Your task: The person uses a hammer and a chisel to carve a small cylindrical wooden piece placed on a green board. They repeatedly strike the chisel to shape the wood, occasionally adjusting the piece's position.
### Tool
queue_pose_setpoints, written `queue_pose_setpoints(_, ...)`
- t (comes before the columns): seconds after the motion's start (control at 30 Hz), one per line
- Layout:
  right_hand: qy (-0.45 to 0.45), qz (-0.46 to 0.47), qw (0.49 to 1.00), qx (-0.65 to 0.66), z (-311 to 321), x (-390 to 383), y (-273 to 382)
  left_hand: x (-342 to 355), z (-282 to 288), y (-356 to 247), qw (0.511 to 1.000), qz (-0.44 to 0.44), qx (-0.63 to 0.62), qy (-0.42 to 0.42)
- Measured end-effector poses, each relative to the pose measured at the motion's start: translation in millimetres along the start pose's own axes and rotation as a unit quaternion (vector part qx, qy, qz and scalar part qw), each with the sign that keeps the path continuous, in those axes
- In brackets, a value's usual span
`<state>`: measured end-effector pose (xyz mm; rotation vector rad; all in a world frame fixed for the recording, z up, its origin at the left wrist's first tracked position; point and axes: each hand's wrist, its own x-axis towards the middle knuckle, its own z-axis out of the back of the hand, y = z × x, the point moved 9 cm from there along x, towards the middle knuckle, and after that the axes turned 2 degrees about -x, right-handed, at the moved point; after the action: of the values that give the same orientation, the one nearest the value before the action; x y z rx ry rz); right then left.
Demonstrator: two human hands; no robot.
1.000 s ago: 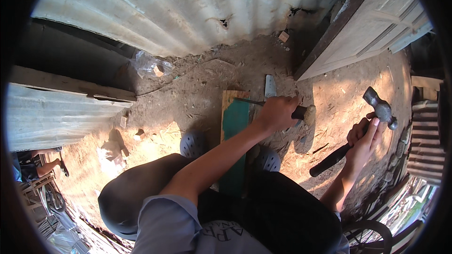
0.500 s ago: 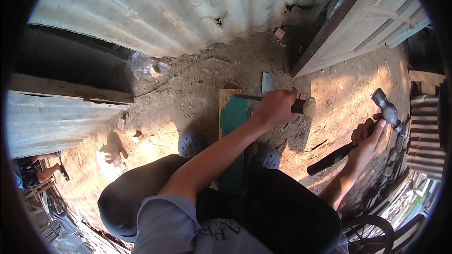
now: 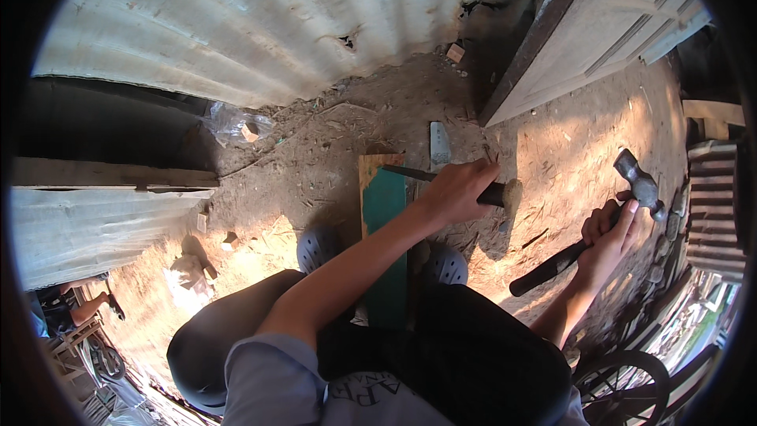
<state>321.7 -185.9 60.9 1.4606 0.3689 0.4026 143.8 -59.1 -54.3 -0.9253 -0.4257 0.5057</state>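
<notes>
A long board, painted green with bare wood at its far end, lies lengthwise between my feet. My left hand is closed around a chisel with a dark handle. The narrow blade points left over the board's far end; I cannot tell whether its tip touches the paint. The handle's butt sticks out to the right of my fingers. Off to the right, my right hand grips a hammer by its black handle, close below the metal head. The hammer is apart from the chisel.
A flat metal piece lies on the dirt floor just past the board. Corrugated sheeting stands ahead, with a panelled door at the far right. Small wood blocks lie on the left. A spoked wheel is at the lower right.
The chisel's handle end and my left hand have dropped slightly toward me, while the tip stays over the board's far end. The whole view has shifted a little; my right hand keeps the hammer.
</notes>
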Motion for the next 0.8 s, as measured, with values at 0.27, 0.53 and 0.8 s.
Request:
queue_pose_setpoints(0.27, 0.086, 0.028, 0.994, -0.057, -26, -7, 5, -10, 30, -11, 0.995, -0.048, 0.004, -0.090)
queue_pose_setpoints(0.53, 0.310, 0.121, 0.930, -0.154, -92, -16, 87, -4, 115, 17, 0.995, 0.056, -0.077, 0.020)
queue_pose_setpoints(0.8, 0.343, 0.370, 0.824, -0.257, -144, -58, 201, -27, 160, 50, 0.971, 0.136, -0.171, -0.097)
